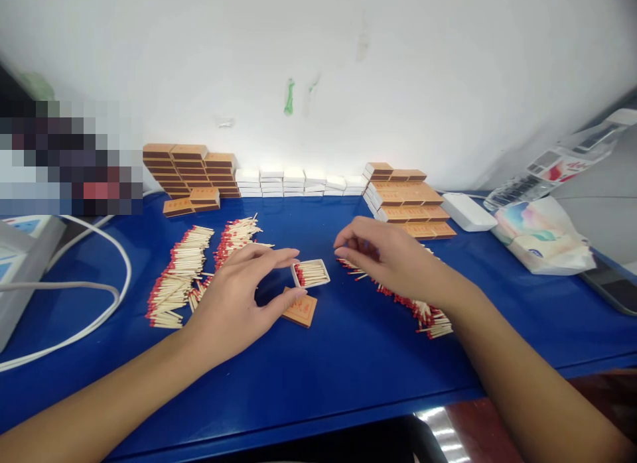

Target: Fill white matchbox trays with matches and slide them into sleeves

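A small white inner tray of a matchbox (324, 282) lies in the middle with red-tipped matches (312, 274) in it. My left hand (239, 294) is at its left side, thumb and fingers apart, with nothing visible between them. Under the left thumb tip lies an orange matchbox sleeve (300, 310), partly covered. My right hand (381, 254) is over the right-hand heap of loose matches (432, 320), hiding much of it. Its fingers are curled and the thumb and forefinger tips come close together; whatever they may hold cannot be made out.
Two heaps of matches (182, 274) lie on the left of the blue table (318, 383). Along the wall stand stacked orange matchboxes (189, 171), white trays (283, 182) and more boxes (408, 194). White cables (127, 264) loop at left; a tissue pack (542, 237) sits right.
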Motion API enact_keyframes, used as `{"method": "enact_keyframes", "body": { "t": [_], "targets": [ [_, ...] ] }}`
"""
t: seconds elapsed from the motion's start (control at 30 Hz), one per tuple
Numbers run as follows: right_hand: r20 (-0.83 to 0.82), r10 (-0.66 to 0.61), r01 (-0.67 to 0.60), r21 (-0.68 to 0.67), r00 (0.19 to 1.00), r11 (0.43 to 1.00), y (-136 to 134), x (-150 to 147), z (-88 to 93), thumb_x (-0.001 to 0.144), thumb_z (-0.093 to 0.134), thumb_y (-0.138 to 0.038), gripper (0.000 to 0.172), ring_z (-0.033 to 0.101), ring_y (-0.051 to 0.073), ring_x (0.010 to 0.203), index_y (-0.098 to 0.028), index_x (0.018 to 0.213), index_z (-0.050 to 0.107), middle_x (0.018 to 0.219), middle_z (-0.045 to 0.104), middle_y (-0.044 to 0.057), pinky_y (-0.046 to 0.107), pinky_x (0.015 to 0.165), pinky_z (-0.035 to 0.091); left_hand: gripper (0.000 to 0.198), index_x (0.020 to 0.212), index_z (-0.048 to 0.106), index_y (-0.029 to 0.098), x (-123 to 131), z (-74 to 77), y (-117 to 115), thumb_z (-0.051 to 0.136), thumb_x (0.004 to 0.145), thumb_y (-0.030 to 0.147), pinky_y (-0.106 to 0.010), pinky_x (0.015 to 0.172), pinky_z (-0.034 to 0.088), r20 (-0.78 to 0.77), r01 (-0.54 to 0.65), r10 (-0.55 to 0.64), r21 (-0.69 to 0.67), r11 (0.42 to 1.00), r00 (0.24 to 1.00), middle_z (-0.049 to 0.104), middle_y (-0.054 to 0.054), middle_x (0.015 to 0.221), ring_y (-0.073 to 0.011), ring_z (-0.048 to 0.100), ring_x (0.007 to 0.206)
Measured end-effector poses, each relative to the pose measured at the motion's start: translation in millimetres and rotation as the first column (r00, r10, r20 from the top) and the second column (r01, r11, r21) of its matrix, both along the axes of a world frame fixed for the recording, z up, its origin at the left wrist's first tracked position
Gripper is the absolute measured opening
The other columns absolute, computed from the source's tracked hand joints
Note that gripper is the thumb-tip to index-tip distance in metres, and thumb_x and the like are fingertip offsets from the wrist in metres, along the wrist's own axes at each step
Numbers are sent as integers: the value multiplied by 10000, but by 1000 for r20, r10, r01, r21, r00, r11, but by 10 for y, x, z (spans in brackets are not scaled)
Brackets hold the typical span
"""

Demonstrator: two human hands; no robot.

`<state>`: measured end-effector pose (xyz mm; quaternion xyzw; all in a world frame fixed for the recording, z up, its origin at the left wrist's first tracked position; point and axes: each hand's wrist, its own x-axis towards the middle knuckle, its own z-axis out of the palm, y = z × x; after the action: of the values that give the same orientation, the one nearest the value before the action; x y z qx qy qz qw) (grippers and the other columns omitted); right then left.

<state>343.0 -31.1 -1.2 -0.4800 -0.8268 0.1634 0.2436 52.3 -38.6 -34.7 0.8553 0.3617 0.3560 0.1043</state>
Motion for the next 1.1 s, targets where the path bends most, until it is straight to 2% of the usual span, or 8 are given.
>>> {"method": "enact_keyframes", "body": {
  "t": [0.1, 0.27, 0.47, 0.8, 0.97, 1.1],
  "targets": [
    [93, -79, 77, 28, 993, 997, 114, 236, -12, 1050, 626, -351, 164, 606, 198, 760, -232, 987, 720, 889, 679, 46, 345, 699, 454, 438, 1384, 697, 240, 5, -9, 7, 822, 978, 348, -392, 1048, 620, 6, -3, 3, 8, 1000, 1000, 818, -29, 1222, -228, 738, 1162],
    [177, -83, 104, -113, 981, 988, 211, 432, -50, 1004, 647, -433, 221, 634, 215, 766, -233, 968, 736, 882, 717, 59, 349, 664, 475, 435, 1384, 697, 246, -6, -4, 1, 819, 980, 356, -406, 1047, 626, -1, -6, 6, 4, 1000, 1000, 820, -25, 1219, -233, 734, 1177],
    [219, -50, 92, -186, 975, 978, 182, 356, -42, 1011, 609, -467, 251, 657, 223, 799, -243, 957, 709, 921, 743, 59, 364, 703, 496, 451, 1388, 692, 238, -9, -3, -6, 829, 971, 338, -393, 1044, 623, 12, 4, -4, 16, 1000, 1000, 825, -21, 1198, -229, 737, 1162],
    [232, -76, 109, -131, 970, 985, 205, 347, -53, 1014, 580, -396, 222, 636, 223, 778, -228, 926, 695, 895, 726, 67, 363, 681, 477, 442, 1385, 695, 238, -13, -14, 3, 819, 979, 363, -395, 1051, 616, 6, 3, -3, 5, 1000, 1000, 822, -24, 1209, -234, 731, 1180],
    [172, -70, 89, -106, 983, 990, 187, 296, -33, 1017, 619, -469, 277, 622, 209, 748, -230, 907, 704, 845, 708, 52, 348, 663, 453, 445, 1388, 697, 247, -6, -10, 5, 820, 979, 371, -411, 1055, 617, 3, -4, 4, 3, 1000, 1000, 824, -22, 1205, -242, 730, 1183],
    [166, -50, 75, -148, 985, 986, 162, 238, -24, 1004, 647, -510, 316, 596, 196, 721, -232, 860, 685, 808, 686, 36, 340, 648, 427, 434, 1380, 698, 241, -2, -5, 2, 818, 982, 365, -400, 1049, 619, 0, -4, 4, 17, 1000, 1000, 825, -21, 1198, -236, 730, 1179]
  ]
}}
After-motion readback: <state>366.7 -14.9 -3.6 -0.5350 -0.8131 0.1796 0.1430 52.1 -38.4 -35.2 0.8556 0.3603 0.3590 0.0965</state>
